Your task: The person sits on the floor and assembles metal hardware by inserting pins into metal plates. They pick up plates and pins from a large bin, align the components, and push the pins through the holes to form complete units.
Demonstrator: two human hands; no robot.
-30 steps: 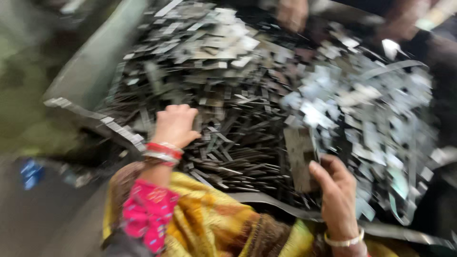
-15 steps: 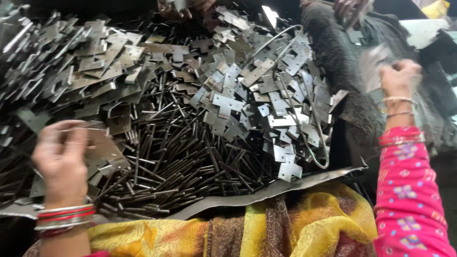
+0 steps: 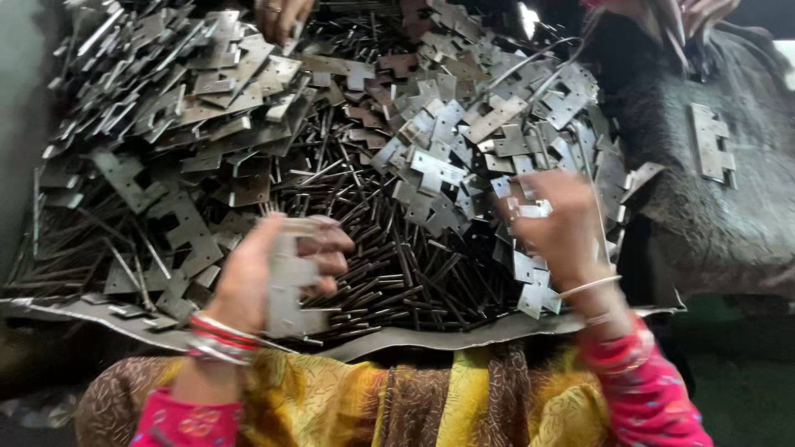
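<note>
Left hand [image 3: 273, 277] is gripping a flat grey stamped metal hinge plate [image 3: 286, 285], fingers curled over its top edge, plate upright in front of the palm, low over the near edge of the heap. Half a second ago that hand sat further left and lower in view with the plate less clear; now it's nearer the middle.

Right hand [image 3: 555, 232] is down on the pile, fingers pinched round a small bright metal hinge piece [image 3: 530, 209]. Blurred, so the exact grip is hard to read, but the fingers are closed on it. Half a second ago this hand was raised off to the right, over the dark cloth; it has since come in onto the plates.

Under both: big heap of grey hinge plates [image 3: 207, 99] on left and right, with a bed of thin dark metal pins [image 3: 389, 265] in the middle. All on a curled metal sheet [image 3: 431, 338] at the person's lap.

One loose hinge plate [image 3: 712, 141] lies on dark furry cloth [image 3: 729, 215] at right, well apart from the heap. Another person's hand [image 3: 281, 15] touches the pile at the top edge.
</note>
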